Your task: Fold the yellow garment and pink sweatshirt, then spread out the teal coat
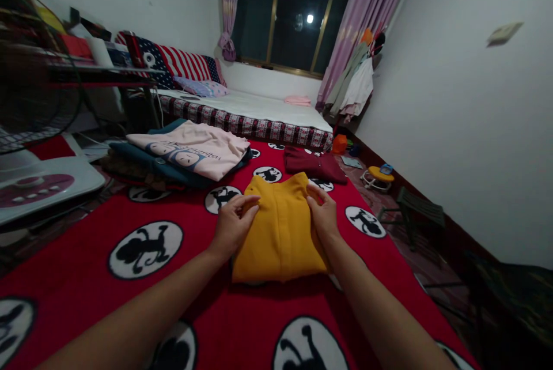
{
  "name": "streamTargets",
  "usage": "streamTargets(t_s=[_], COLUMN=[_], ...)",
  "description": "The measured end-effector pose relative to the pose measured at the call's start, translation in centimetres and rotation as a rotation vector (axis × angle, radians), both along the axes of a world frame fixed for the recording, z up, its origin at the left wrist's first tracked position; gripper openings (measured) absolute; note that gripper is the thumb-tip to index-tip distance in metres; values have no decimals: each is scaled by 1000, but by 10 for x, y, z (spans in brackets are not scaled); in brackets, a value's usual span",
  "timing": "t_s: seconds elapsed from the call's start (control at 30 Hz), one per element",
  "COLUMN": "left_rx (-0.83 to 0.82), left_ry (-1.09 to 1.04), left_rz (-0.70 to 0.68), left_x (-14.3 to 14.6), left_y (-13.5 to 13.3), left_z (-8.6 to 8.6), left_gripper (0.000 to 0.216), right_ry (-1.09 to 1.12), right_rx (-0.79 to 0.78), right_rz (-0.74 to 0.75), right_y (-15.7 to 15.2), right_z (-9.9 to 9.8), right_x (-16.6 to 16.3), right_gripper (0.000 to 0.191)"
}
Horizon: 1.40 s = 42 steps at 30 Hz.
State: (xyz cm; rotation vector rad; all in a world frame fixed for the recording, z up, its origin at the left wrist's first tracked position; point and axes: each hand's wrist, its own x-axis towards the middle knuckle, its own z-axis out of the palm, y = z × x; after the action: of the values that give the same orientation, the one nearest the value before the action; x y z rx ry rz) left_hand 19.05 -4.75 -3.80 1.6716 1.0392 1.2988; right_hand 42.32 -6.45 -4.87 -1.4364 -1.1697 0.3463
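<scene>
A folded yellow garment (283,231) lies in front of me on a red blanket (190,295) with white circles and black figures. My left hand (237,220) pinches its left edge near the top, thumb and fingers closed together. On the opposite edge, my right hand (322,208) grips the fabric between thumb and fingers. Beyond the yellow garment, to the right, rests a folded maroon garment (313,163). To the left is a pile of folded clothes, with a pale pink printed top (194,148) uppermost.
A fan with a white base (47,180) stands at the left, beside a cluttered desk (108,70). Behind the blanket is a low bed (250,108) under a window. Along the right wall are a yellow stool (380,174), a dark folding stool (419,208) and hanging clothes (356,87).
</scene>
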Motion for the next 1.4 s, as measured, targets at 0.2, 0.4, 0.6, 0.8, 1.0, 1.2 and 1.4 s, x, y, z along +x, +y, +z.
streamTargets(t_s=[0.2, 0.4, 0.6, 0.8, 1.0, 1.2, 1.4], left_rx=[153, 472, 282, 308, 288, 276, 248], left_ry=[611, 675, 826, 848, 888, 898, 633], left_rz=[38, -91, -192, -98, -34, 44, 351], left_x=[-26, 6, 36, 35, 36, 35, 15], left_y=[5, -13, 13, 36, 31, 33, 49], left_z=[-9, 21, -16, -31, -28, -31, -30], left_gripper=[22, 37, 69, 70, 71, 68, 50], right_ry=[-384, -791, -902, -892, -766, -597, -486], right_rx=[-199, -148, -503, -524, -443, -278, -101], right_rz=[-120, 18, 198, 127, 33, 3, 9], right_y=[-7, -17, 7, 20, 14, 13, 18], right_z=[-1, 26, 1, -7, -12, -17, -27], right_x=[-6, -39, -38, -30, -32, -26, -18], right_gripper=[42, 44, 50, 54, 47, 37, 31])
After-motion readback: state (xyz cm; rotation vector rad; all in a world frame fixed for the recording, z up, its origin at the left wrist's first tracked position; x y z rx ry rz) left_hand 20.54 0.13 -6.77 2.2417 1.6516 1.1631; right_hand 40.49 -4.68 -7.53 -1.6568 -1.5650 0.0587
